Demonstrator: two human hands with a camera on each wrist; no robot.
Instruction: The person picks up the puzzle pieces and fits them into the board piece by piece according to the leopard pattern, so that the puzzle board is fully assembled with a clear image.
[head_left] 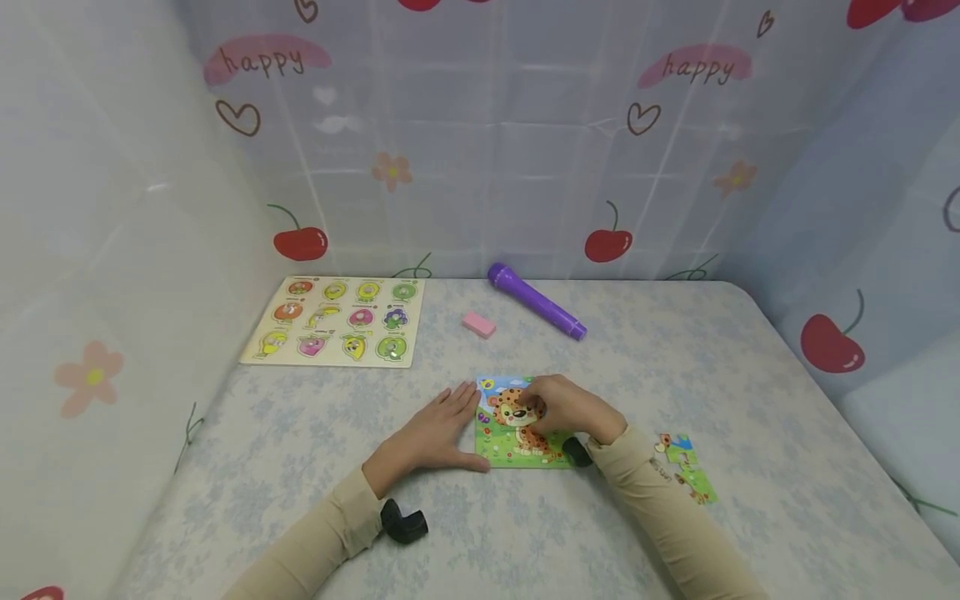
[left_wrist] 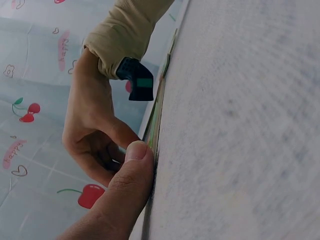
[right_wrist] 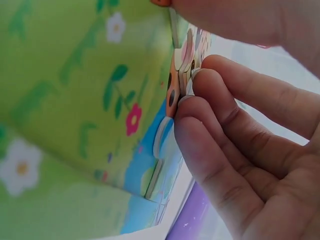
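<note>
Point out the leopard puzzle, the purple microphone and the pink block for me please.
Leopard puzzle [head_left: 521, 433], head view: on the animal's printed body.
Purple microphone [head_left: 537, 302], head view: on the middle of its handle.
Pink block [head_left: 478, 323], head view: on its top face.

I wear beige long sleeves [head_left: 303, 533]; beside each wrinkled cuff [head_left: 356, 508] sits a bent, black wrist camera [head_left: 403, 524].

Puzzle [head_left: 512, 432] in the middle

Lying on the table [head_left: 525, 533], with left hand [head_left: 435, 433] at left edge and right hand [head_left: 572, 408] over right half. Sitting before eraser [head_left: 479, 325] and microphone [head_left: 537, 302], right of fruit board [head_left: 335, 334], left of loose pieces [head_left: 683, 455] beside right sleeve [head_left: 660, 504].
</note>
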